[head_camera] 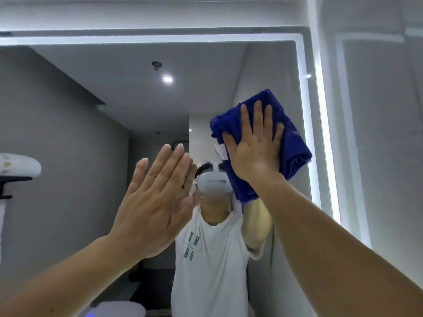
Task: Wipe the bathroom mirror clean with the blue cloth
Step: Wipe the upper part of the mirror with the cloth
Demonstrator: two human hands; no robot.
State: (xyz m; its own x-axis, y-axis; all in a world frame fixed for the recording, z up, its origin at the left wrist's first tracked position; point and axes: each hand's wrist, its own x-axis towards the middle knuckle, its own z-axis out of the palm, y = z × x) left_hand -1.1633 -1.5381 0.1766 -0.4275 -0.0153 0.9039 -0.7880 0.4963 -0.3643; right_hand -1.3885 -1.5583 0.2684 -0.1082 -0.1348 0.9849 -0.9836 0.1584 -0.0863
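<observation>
Wipe under way. Right hand [254, 145], fingers straight and spread, presses cloth [290, 138] flat on mirror [68, 133], upper right near the lit edge. Left hand [155, 202] flat, holding nothing. No streaks discernible; left and lower glass probably remain.

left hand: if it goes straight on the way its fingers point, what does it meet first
The open left hand would probably meet the glass of the large light-framed wall mirror first, left of the folded blue cloth. Depth is unclear.
</observation>
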